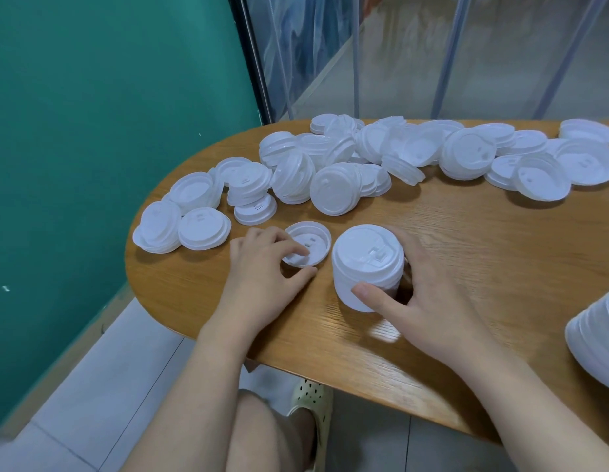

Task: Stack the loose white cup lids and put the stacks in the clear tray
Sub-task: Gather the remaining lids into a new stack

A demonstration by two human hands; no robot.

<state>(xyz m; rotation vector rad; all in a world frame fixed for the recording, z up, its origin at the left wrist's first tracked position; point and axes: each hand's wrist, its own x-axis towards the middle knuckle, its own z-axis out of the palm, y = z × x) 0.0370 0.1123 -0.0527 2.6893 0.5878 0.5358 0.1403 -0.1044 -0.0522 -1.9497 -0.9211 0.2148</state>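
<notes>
Holding a stack of lids (366, 267) upright on the wooden counter (466, 233), the right hand (429, 298) is forming a curled grip, thumb across the near side and fingers behind. Just left of that grip, the left hand (265, 264) is pinching the rim of a single upturned lid (311, 241), fingertips inside it, thumb at its near edge. Beyond both grips, loose lids (381, 158) are lying heaped across the far counter. Another stack (599, 338) is showing at the far right edge.
</notes>
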